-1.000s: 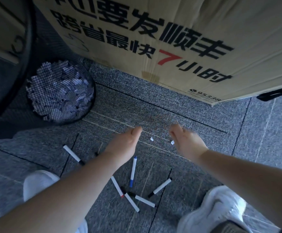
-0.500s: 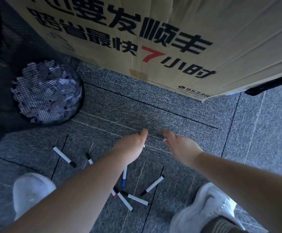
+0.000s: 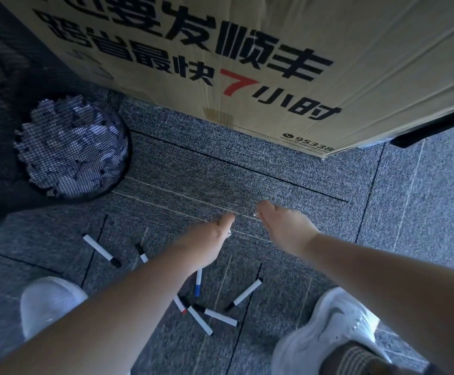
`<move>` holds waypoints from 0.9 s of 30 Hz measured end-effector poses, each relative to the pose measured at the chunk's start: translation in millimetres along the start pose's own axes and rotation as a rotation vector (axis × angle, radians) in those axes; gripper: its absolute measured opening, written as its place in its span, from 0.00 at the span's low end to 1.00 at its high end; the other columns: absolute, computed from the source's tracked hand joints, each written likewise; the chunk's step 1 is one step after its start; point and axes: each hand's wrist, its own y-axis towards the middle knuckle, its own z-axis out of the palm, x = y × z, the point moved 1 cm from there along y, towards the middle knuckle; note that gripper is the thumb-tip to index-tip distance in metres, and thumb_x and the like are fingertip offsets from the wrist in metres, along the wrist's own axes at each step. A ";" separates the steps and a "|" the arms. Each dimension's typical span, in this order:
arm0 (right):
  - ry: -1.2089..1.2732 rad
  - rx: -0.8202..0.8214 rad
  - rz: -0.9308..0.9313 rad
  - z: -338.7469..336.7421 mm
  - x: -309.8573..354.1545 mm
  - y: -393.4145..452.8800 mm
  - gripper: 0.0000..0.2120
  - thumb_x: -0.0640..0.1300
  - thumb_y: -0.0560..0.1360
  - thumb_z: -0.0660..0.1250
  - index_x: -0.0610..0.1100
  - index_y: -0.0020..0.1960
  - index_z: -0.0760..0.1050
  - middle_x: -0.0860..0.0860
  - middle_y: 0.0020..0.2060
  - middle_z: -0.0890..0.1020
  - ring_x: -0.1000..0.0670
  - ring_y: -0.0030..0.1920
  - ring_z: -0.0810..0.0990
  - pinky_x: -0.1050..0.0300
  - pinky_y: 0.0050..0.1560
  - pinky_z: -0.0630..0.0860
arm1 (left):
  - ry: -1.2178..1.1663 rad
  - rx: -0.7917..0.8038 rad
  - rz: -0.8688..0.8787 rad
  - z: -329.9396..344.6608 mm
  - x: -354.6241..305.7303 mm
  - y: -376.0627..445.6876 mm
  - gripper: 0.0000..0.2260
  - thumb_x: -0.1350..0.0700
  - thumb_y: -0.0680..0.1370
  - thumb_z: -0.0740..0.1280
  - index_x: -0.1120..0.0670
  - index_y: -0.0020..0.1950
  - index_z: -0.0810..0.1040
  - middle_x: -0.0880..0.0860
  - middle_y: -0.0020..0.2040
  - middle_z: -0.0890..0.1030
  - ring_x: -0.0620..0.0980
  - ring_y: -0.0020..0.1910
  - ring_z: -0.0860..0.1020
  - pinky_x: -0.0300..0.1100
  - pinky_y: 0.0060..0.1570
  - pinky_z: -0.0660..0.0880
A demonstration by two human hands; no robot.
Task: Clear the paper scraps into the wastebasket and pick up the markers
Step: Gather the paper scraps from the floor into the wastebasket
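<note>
The box (image 3: 247, 50) loomed just beyond both hands; the wastebasket (image 3: 71, 147), already full of paper, sat well off to the left hand's (image 3: 209, 236) far side. The markers (image 3: 201, 301) lay scattered behind the hands, near the shoes (image 3: 328, 328). Each hand seemed to pinch a tiny scrap (image 3: 255, 213), the right hand (image 3: 282, 226) at its fingertips, though neither grip showed clearly. Such specks could slip on the way over, and the heaped basket might shed them.
</note>
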 end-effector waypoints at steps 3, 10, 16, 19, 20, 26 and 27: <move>0.017 -0.030 -0.020 -2.2 3.9 3.6 0.08 0.35 0.79 0.57 0.41 0.57 0.65 0.51 0.28 0.72 0.50 0.26 0.75 0.55 0.24 0.77 | 0.027 0.006 -0.023 7.7 -0.8 -2.9 0.21 0.58 0.81 0.59 0.52 0.69 0.51 0.48 0.28 0.68 0.45 0.21 0.63 0.39 0.20 0.60; 0.032 -0.048 -0.037 1.8 9.2 0.8 0.08 0.34 0.78 0.59 0.41 0.56 0.67 0.52 0.28 0.71 0.51 0.25 0.72 0.63 0.21 0.68 | 0.043 0.019 -0.042 6.2 -9.3 0.8 0.21 0.67 0.77 0.57 0.56 0.68 0.57 0.51 0.35 0.72 0.48 0.26 0.70 0.43 0.23 0.69; 0.089 -0.018 -0.008 -2.6 14.7 3.4 0.05 0.37 0.80 0.57 0.41 0.56 0.66 0.49 0.30 0.74 0.52 0.25 0.72 0.59 0.24 0.73 | -0.084 -0.075 -0.170 -1.8 -2.6 -2.6 0.09 0.66 0.79 0.57 0.57 0.57 0.65 0.48 0.30 0.67 0.45 0.23 0.64 0.39 0.21 0.58; 0.180 -0.012 -0.017 -7.2 30.1 7.4 0.06 0.42 0.82 0.53 0.41 0.55 0.66 0.46 0.34 0.78 0.49 0.29 0.76 0.55 0.28 0.77 | -0.137 -0.153 -0.223 -10.6 16.8 -8.7 0.03 0.61 0.81 0.55 0.58 0.53 0.67 0.49 0.27 0.67 0.46 0.21 0.61 0.41 0.21 0.57; 0.196 0.002 -0.019 -6.9 36.9 9.8 0.07 0.43 0.82 0.52 0.41 0.54 0.66 0.45 0.34 0.78 0.48 0.29 0.76 0.54 0.29 0.78 | -0.139 -0.166 -0.213 -13.1 22.8 -11.5 0.04 0.61 0.82 0.54 0.59 0.51 0.67 0.49 0.26 0.67 0.46 0.21 0.60 0.41 0.22 0.56; 0.269 0.087 0.099 5.0 59.6 23.9 0.05 0.37 0.80 0.57 0.39 0.56 0.66 0.46 0.33 0.76 0.49 0.28 0.75 0.55 0.25 0.73 | -0.197 -0.129 -0.238 -19.6 46.6 -18.5 0.02 0.61 0.81 0.55 0.58 0.50 0.66 0.50 0.25 0.66 0.47 0.21 0.58 0.43 0.24 0.54; 0.272 0.092 0.121 5.0 61.2 24.1 0.07 0.36 0.79 0.57 0.39 0.57 0.66 0.47 0.33 0.76 0.49 0.28 0.74 0.57 0.24 0.71 | -0.201 -0.124 -0.245 -19.4 48.3 -18.9 0.02 0.61 0.81 0.55 0.57 0.50 0.65 0.50 0.25 0.66 0.47 0.21 0.59 0.44 0.24 0.54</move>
